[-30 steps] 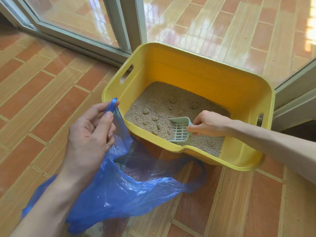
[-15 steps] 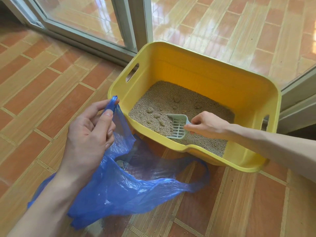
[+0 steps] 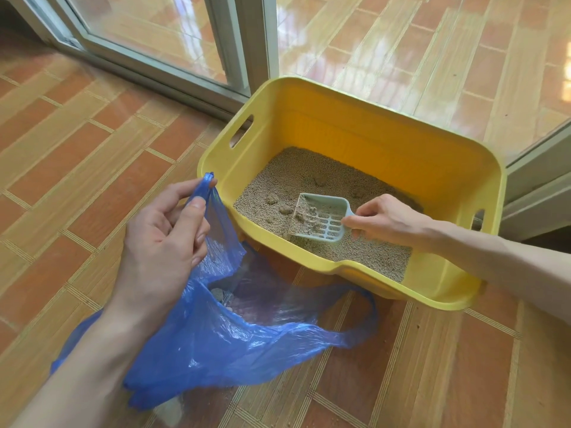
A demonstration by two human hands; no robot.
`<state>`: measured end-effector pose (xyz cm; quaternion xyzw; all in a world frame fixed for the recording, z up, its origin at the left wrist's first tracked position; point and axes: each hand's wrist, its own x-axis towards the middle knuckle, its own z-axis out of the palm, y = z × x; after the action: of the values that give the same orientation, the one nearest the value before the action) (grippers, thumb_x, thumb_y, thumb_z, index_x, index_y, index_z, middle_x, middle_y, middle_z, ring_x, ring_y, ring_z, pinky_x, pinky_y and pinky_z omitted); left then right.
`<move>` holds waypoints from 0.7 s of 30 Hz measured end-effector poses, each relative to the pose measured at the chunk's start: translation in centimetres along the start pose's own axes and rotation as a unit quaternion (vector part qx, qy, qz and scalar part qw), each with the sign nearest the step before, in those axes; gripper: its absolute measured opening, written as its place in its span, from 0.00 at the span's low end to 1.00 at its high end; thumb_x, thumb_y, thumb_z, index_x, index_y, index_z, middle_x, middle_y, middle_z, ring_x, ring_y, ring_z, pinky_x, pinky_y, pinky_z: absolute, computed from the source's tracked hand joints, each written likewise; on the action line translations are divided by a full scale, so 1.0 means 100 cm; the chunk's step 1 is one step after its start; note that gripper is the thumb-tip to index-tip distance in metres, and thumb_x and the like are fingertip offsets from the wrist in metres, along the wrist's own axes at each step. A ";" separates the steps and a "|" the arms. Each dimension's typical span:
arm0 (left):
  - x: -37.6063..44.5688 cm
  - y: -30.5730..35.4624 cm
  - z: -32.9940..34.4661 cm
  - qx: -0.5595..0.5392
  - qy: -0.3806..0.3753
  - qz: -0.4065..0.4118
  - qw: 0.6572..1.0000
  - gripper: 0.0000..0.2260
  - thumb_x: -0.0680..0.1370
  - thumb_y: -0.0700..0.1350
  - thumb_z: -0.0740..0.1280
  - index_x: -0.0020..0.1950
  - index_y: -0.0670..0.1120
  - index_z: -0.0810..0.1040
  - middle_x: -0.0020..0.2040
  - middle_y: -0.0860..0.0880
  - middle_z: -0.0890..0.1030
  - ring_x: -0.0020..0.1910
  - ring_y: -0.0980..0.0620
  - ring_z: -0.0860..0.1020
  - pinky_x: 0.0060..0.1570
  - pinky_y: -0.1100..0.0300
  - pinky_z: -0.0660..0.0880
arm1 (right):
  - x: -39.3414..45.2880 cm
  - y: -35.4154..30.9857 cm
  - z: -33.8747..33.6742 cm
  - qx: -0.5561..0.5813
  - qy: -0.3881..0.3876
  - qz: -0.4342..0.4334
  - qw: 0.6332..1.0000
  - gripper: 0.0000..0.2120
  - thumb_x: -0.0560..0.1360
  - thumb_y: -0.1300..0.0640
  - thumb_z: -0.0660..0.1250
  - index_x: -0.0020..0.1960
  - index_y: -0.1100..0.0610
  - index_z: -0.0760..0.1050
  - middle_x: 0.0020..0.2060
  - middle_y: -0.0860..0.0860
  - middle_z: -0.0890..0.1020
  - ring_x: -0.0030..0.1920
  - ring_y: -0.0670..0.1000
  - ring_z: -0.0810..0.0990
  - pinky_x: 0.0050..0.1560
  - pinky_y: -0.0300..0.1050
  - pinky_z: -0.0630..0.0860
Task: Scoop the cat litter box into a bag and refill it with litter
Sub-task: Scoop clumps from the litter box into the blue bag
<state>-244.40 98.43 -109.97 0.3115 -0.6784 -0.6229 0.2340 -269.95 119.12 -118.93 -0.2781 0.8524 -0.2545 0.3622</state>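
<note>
Scooping under way — right hand [image 3: 383, 219] grips the scoop [image 3: 321, 219], loaded with clumps, inside the yellow litter box [image 3: 386, 143]; left hand [image 3: 167, 242] pinches the blue bag [image 3: 234, 338] open alongside — next, likely a level carry across.

The litter box [image 3: 386, 143] is bright yellow, its litter [image 3: 309, 177] sandy beige with darker grey-brown clumps [image 3: 285, 209]. The slotted scoop [image 3: 323, 219] is pale mint green. The bag [image 3: 234, 338] is translucent blue. The floor [image 3: 77, 149] shows terracotta-orange tiles banded with tan wood-grain strips.
</note>
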 end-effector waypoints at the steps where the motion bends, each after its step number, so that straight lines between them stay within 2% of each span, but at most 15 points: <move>1: 0.000 0.000 0.000 0.001 0.000 0.000 1.000 0.12 0.85 0.39 0.60 0.60 0.50 0.81 0.30 0.49 0.64 0.26 0.54 0.61 0.24 0.66 0.62 | 0.000 -0.001 -0.001 0.009 0.001 -0.001 1.000 0.18 0.76 0.41 0.69 0.36 0.54 0.85 0.30 0.49 0.82 0.29 0.45 0.73 0.31 0.42 0.68; 4: 0.000 -0.001 0.000 0.004 -0.003 0.001 1.000 0.12 0.85 0.39 0.60 0.61 0.50 0.81 0.31 0.49 0.64 0.26 0.53 0.61 0.24 0.66 0.62 | -0.001 -0.002 -0.002 0.035 -0.002 -0.002 0.999 0.18 0.77 0.41 0.70 0.38 0.53 0.86 0.33 0.49 0.84 0.29 0.41 0.75 0.31 0.38 0.70; 6: 0.000 -0.001 0.000 0.005 -0.002 0.001 1.000 0.12 0.85 0.39 0.60 0.61 0.50 0.81 0.30 0.50 0.64 0.26 0.54 0.61 0.24 0.66 0.62 | -0.002 -0.003 -0.002 0.048 -0.003 -0.004 0.999 0.17 0.77 0.42 0.70 0.39 0.53 0.86 0.31 0.47 0.83 0.28 0.40 0.74 0.30 0.36 0.70; 11: 0.000 0.000 0.001 0.006 0.001 0.003 1.000 0.12 0.85 0.39 0.60 0.62 0.49 0.81 0.30 0.50 0.64 0.26 0.54 0.61 0.24 0.66 0.62 | -0.004 -0.003 -0.004 0.078 -0.012 0.009 0.997 0.18 0.77 0.41 0.70 0.39 0.55 0.85 0.26 0.46 0.77 0.28 0.48 0.70 0.32 0.44 0.67; 21: 0.001 0.000 0.002 0.013 -0.003 0.001 1.000 0.12 0.85 0.39 0.60 0.63 0.47 0.81 0.31 0.48 0.63 0.27 0.53 0.61 0.25 0.66 0.62 | -0.009 -0.008 0.001 0.083 -0.014 0.004 0.996 0.18 0.79 0.43 0.69 0.41 0.57 0.84 0.25 0.45 0.76 0.26 0.45 0.69 0.28 0.38 0.65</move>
<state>-244.59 98.52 -109.98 0.3119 -0.6876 -0.6145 0.2287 -269.08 119.12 -118.06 -0.2468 0.8246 -0.3189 0.3967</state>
